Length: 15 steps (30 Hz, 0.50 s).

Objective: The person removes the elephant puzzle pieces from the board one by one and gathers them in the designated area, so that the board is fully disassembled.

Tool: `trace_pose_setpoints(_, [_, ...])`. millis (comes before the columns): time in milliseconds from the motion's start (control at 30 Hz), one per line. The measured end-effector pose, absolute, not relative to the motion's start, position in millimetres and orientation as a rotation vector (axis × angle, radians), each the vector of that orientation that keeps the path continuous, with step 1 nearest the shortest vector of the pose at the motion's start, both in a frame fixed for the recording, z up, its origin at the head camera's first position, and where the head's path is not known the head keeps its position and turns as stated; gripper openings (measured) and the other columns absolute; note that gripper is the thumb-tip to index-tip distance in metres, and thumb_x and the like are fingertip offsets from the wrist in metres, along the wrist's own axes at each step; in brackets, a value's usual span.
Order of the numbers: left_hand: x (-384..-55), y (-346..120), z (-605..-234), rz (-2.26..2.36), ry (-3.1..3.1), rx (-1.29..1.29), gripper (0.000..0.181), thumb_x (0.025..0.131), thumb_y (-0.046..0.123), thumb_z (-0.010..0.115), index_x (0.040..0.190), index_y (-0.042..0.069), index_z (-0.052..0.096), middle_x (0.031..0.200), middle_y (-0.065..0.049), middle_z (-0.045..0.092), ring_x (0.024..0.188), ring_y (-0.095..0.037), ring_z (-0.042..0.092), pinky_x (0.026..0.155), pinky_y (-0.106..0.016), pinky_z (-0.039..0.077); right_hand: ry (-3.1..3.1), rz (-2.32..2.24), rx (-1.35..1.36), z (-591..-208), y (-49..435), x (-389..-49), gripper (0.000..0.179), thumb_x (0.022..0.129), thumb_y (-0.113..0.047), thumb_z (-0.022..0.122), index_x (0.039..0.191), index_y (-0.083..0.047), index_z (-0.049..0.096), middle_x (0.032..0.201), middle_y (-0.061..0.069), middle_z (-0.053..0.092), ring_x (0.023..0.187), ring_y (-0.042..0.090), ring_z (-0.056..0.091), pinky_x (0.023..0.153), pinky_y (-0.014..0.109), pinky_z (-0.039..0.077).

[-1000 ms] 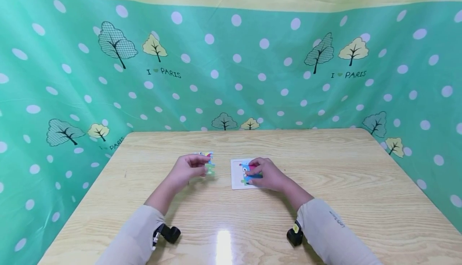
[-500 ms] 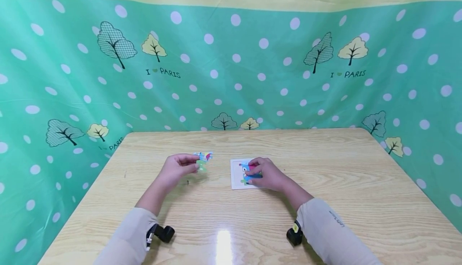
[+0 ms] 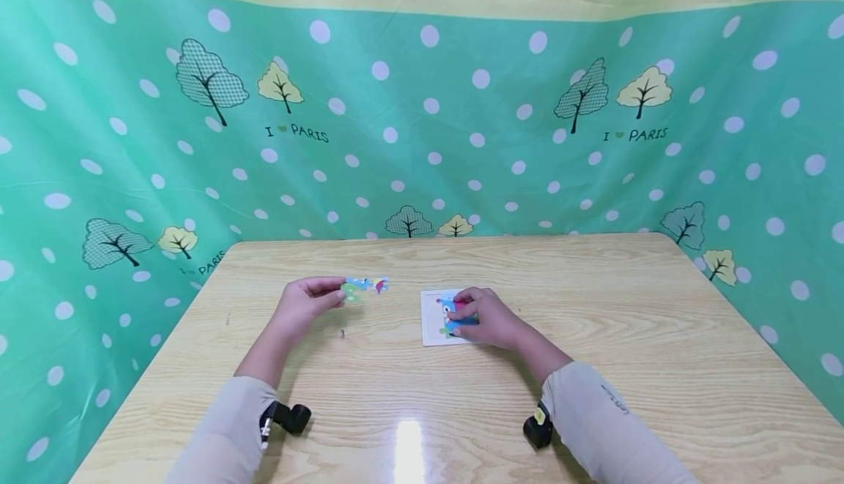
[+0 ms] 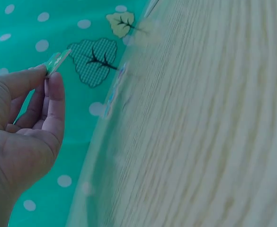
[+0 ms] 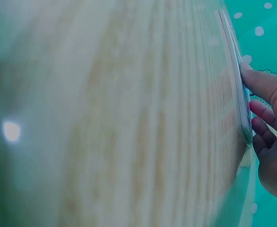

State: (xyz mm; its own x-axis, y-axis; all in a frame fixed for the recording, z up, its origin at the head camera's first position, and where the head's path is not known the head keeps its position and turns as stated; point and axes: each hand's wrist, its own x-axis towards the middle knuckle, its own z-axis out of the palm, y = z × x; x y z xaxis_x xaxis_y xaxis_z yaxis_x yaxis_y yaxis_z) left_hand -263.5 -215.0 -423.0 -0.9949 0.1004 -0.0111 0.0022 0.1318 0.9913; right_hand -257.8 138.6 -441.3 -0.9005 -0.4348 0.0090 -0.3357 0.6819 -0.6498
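Green puzzle piece [image 3: 352,293], one: pinched in left hand [image 3: 297,311], fingers [image 4: 56,87] narrow, above desk [image 3: 593,286], beside loose puzzle pieces [image 3: 379,285]. Puzzle board [image 3: 431,329], one: to its right, nearer right hand [image 3: 486,318], whose spread fingers rest on it. Long axis: cannot tell.

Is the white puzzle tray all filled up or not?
Only partly filled: the white puzzle tray shows bare space left of its colorful pieces. The right hand hides some of it.
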Motion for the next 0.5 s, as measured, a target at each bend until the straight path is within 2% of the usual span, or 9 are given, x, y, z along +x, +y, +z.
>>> trace_pose_setpoints(300, [-274, -228, -431, 2.066, 2.291, -0.017, 0.035, 0.09, -0.002, 0.066, 0.123, -0.01, 0.059, 0.107, -0.007, 0.067, 0.088, -0.012, 0.067, 0.085, -0.031, 0.055, 2.746, -1.025, -0.662, -441, 139, -258, 0.027, 0.084, -0.017, 0.078, 0.11, -0.011, 0.075, 0.133, 0.007, 0.054, 0.13, 0.032, 0.037, 0.108, 0.048, 0.033])
trace_pose_setpoints(500, [-280, -235, -435, 2.017, 2.323, -0.074, 0.039, 0.088, 0.0, 0.07, 0.124, -0.006, 0.059, 0.112, -0.011, 0.065, 0.092, -0.013, 0.065, 0.086, -0.029, 0.054, 2.748, -1.029, -0.655, -440, 139, -257, 0.027, 0.084, -0.017, 0.079, 0.11, -0.011, 0.075, 0.132, 0.006, 0.054, 0.13, 0.031, 0.038, 0.108, 0.048, 0.033])
